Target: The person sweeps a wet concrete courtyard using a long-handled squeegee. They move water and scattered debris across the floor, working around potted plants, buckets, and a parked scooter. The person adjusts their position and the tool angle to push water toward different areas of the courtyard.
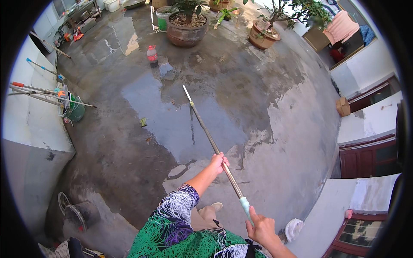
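A long metal pole point(211, 139) slants across the middle of the view. It has a pale green grip point(245, 205) at its near end and a narrow white piece point(186, 93) at its far end, over the wet floor. My left hand point(219, 162) is closed around the shaft partway down. Lower and to the right, my right hand point(261, 228) holds the green grip, its index finger lying along it. What kind of head the pole carries, I cannot make out.
Wet concrete point(180, 124) spreads ahead, with a leaf point(143, 122) on it. A pink-red bottle point(151, 54) stands farther off, near large potted plants point(187, 30). At the left wall are a green bucket point(75, 109) and poles. A dark bucket point(84, 214) lies lower left.
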A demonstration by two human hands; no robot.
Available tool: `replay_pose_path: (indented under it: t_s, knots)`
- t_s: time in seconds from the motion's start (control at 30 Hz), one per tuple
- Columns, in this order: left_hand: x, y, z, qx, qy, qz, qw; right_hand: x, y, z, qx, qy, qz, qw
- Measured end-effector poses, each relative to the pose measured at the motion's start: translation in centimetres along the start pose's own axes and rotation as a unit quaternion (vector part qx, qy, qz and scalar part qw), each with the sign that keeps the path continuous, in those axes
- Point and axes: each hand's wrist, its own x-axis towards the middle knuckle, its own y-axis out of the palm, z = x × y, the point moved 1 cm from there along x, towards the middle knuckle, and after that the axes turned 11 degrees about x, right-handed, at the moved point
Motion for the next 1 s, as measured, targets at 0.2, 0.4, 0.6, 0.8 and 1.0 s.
replay_pose_path:
  t_s: [0.2, 0.4, 0.6, 0.8, 1.0]
  knots:
    - [-4.8, -3.6, -2.0, -0.028, 0.039, -0.045, 0.998, -0.1, -0.7, 2.0, 0.023, -0.05, 0.037, 0.998]
    - [-7.1, -6.6, -3.3, -0.03, 0.034, -0.09, 0.995, 0.2, -1.8, 1.9, 0.051, -0.078, 0.079, 0.993]
    - [-6.0, -3.9, -2.8, -0.028, 0.003, -0.172, 0.985, -1.0, -3.2, -0.1, 0.169, 0.011, -0.041, 0.985]
    - [-3.4, 4.3, 2.1, 0.048, -0.038, -0.134, 0.989, -3.6, -4.8, -4.2, 0.171, -0.004, -0.152, 0.974]
    - [5.7, 16.1, 4.4, 0.133, 0.017, -0.084, 0.987, -0.4, -8.1, -9.3, 0.172, 0.062, -0.219, 0.958]
